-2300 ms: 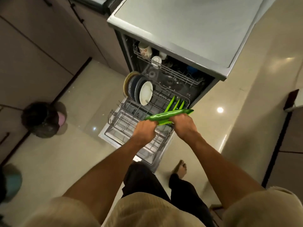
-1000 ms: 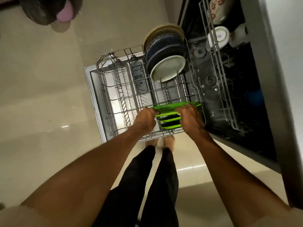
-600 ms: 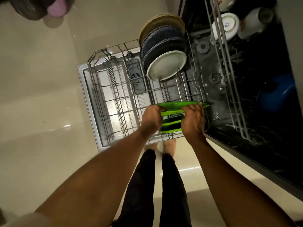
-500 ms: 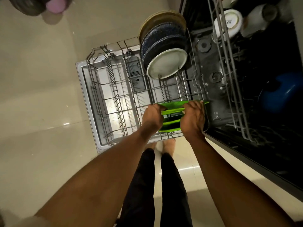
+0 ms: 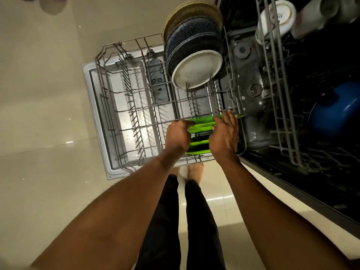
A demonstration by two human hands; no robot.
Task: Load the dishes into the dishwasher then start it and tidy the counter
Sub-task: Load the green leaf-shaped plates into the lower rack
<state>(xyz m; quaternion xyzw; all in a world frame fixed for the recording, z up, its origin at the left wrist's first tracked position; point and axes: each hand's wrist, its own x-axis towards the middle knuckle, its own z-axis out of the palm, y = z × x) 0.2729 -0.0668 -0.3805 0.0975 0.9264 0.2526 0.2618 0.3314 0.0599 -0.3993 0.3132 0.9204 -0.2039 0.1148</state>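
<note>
Two hands down in the lower rack (image 5: pixel 116 106), pulled out over the open dishwasher door (image 5: pixel 91 106). Left hand (image 5: pixel 178 136) curled around the near edge of the top green plate (image 5: pixel 202 121); right hand (image 5: pixel 224 137) laid over its other end, fingers fairly straight and pressing. More green plates (image 5: pixel 198 144) slotted on edge just beneath, between both hands. Further along the same rack, stood upright: white plate (image 5: pixel 196 70), dark speckled plates (image 5: pixel 192 36). Cups (image 5: pixel 276 18) up in the upper rack (image 5: pixel 280 94).

Head cam, steep down, close.
</note>
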